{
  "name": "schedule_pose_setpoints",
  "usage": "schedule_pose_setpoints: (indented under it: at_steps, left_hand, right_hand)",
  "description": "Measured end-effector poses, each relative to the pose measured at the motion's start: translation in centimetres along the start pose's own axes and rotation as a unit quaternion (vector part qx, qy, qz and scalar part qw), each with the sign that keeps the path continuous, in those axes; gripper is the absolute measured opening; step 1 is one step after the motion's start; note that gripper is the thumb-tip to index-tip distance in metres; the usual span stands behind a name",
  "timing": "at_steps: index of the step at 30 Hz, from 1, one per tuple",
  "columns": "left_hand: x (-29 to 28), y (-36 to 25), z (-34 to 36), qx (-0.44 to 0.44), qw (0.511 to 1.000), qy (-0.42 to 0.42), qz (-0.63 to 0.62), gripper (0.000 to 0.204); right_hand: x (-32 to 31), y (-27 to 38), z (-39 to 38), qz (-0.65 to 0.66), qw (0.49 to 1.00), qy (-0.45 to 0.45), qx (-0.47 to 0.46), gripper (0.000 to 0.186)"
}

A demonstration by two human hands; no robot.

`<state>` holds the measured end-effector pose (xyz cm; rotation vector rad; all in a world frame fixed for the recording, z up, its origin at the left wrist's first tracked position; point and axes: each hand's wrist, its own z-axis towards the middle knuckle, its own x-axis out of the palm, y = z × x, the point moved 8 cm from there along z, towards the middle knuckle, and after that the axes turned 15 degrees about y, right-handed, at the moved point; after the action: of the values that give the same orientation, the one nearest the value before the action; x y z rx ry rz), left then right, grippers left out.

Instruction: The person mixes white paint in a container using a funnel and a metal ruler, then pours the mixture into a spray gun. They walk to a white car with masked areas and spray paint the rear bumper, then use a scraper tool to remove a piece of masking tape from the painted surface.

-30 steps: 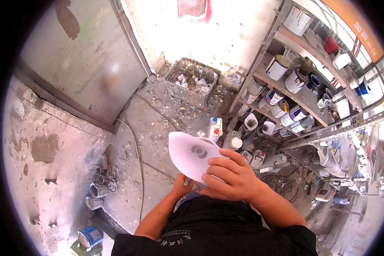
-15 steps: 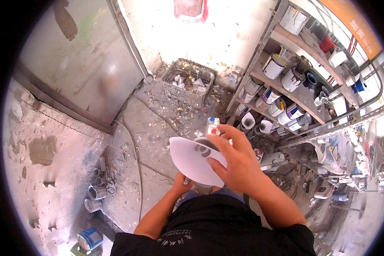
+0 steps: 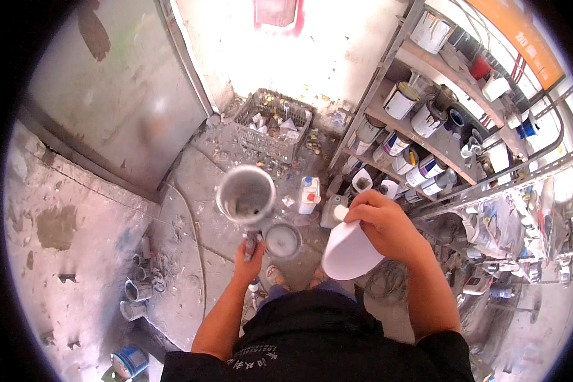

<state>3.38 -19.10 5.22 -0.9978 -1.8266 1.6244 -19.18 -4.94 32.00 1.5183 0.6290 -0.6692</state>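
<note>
My left hand (image 3: 250,256) is closed round the handle of a spray gun (image 3: 251,244). Its large grey metal cup (image 3: 246,195) is open at the top, with some residue on the bottom. In my right hand (image 3: 381,223) I grip the edge of a white paper cone strainer (image 3: 353,253), which hangs tilted, apart from the cup and to its right. A round grey tin (image 3: 283,241) with a pale inside shows just right of the left hand. Beyond the strainer stand a white plastic bottle (image 3: 309,196) with a blue cap and a pale jug (image 3: 333,212).
A grey plastic crate (image 3: 267,143) of scraps stands by the far wall. Shelves with paint cans (image 3: 401,100) rise on the right. A hose (image 3: 194,235) crosses the floor at left, near several metal cups (image 3: 137,291). Coiled cable (image 3: 386,281) lies at right.
My right hand has carried the paper strainer rightward, away from the spray gun. The gun's cup, mostly covered before, now shows, and my left hand has moved slightly left and up.
</note>
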Motion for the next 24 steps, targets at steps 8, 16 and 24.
schedule_pose_setpoints:
  at_steps: [8, 16, 24]
  left_hand:
    - [-1.1, -4.5, 2.4, -0.001, 0.962, -0.252, -0.107, 0.022]
    - [-0.3, -8.2, 1.6, 0.035, 0.962, -0.269, -0.040, 0.021]
    - [-1.8, -7.5, 2.2, 0.063, 0.928, -0.302, -0.210, 0.013]
  right_hand:
    - [6.8, -0.7, 4.6, -0.073, 0.997, 0.027, -0.007, 0.018]
    - [10.1, 0.4, 6.0, 0.092, 0.994, -0.057, -0.025, 0.019]
    - [15.8, -0.9, 4.9, 0.367, 0.928, -0.038, 0.049, 0.031]
